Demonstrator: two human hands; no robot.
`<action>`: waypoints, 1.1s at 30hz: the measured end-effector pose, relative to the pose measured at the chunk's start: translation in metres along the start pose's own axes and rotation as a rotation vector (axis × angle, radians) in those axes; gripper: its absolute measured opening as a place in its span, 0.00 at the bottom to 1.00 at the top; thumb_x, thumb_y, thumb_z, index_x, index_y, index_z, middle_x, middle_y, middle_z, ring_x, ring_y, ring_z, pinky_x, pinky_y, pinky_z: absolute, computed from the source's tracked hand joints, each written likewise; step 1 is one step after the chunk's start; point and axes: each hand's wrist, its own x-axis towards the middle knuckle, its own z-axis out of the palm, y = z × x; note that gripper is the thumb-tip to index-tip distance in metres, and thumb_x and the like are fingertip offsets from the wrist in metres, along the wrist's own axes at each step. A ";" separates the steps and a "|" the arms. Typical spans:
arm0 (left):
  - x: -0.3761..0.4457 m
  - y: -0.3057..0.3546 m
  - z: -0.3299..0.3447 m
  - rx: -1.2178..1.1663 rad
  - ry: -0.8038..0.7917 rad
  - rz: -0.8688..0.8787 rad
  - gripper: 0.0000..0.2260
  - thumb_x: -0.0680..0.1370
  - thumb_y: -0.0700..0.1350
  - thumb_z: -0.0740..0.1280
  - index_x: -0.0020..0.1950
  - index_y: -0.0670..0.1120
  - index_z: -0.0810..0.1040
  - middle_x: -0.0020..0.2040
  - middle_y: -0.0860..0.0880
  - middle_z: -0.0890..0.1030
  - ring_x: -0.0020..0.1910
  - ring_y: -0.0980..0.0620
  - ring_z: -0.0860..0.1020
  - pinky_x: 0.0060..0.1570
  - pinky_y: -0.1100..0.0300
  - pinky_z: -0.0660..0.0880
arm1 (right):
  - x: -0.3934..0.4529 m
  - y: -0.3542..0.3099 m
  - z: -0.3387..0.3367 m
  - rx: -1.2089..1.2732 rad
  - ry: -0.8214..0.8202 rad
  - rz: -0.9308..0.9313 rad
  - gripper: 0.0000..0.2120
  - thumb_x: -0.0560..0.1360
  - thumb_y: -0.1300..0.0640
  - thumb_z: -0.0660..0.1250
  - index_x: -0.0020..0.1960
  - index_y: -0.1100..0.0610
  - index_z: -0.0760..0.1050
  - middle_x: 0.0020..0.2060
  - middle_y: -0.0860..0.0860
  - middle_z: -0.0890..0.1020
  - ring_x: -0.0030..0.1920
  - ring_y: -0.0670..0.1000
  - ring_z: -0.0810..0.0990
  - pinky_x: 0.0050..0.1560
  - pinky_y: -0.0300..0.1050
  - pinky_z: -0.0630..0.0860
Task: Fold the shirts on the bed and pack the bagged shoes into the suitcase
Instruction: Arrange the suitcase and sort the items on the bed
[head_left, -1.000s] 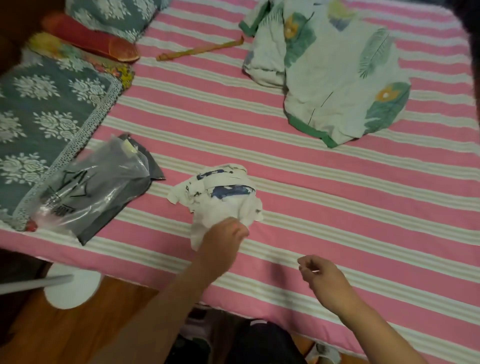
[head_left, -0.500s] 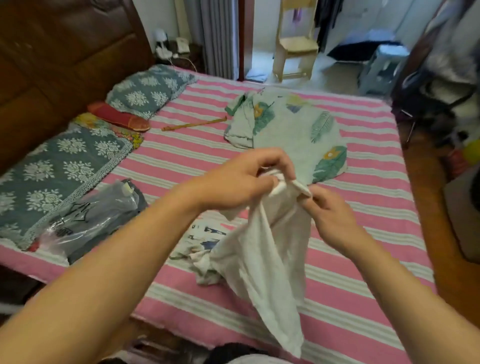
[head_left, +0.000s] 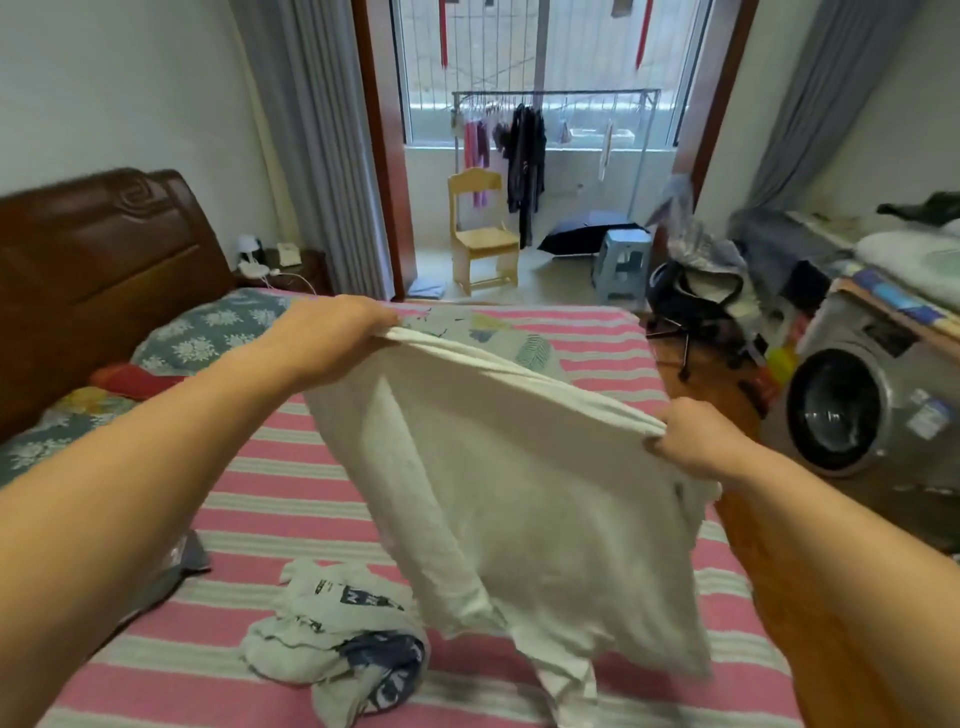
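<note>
nearest the camera and below both grips, a crumpled printed shirt (head_left: 337, 644) lies in a heap on the pink striped bed (head_left: 270, 499), untouched, down and toward the left hand's side of the hanging cloth. just above it the loose lower end of the white shirt (head_left: 519, 493) dangles, its lowest folds at or just over the bed; whether they touch it is not clear.

the white shirt hangs straight down from the 2 grips. the left hand (head_left: 337, 335) is clamped on one end of its top edge, fingers curled over the cloth. the right hand (head_left: 696, 439) pinches the other end, fingers curled round the bunched fabric. the held edge runs taut between them, sloping from the left grip, which sits higher and farther out, down to the right grip, which sits lower and closer in. so the garment's long axis drops away from that edge toward the bed, and laying it flat looks like the step in hand, needing bare bed beyond the heap.

beyond the left grip, partly hidden by the held edge, a leaf-patterned garment (head_left: 498, 338) lies on the bed.
</note>
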 end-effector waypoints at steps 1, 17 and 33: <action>0.001 -0.006 0.001 0.033 0.010 -0.012 0.03 0.80 0.50 0.64 0.47 0.55 0.75 0.45 0.53 0.77 0.45 0.44 0.79 0.41 0.50 0.77 | 0.000 0.008 -0.007 -0.004 0.068 0.054 0.04 0.76 0.53 0.70 0.42 0.50 0.78 0.41 0.52 0.82 0.42 0.55 0.79 0.38 0.47 0.73; -0.126 -0.002 0.068 -0.811 -0.368 -0.319 0.03 0.77 0.43 0.71 0.45 0.46 0.79 0.38 0.50 0.82 0.35 0.56 0.77 0.32 0.63 0.70 | -0.085 0.091 0.068 -0.332 0.417 0.212 0.15 0.72 0.56 0.72 0.56 0.52 0.73 0.48 0.54 0.73 0.48 0.60 0.77 0.42 0.55 0.78; -0.240 0.234 0.246 -1.107 -0.315 -0.489 0.29 0.73 0.30 0.68 0.62 0.62 0.72 0.54 0.57 0.77 0.52 0.61 0.77 0.51 0.69 0.73 | -0.179 -0.076 0.250 0.828 -0.229 0.098 0.09 0.76 0.60 0.67 0.39 0.48 0.75 0.34 0.42 0.78 0.36 0.41 0.74 0.41 0.43 0.72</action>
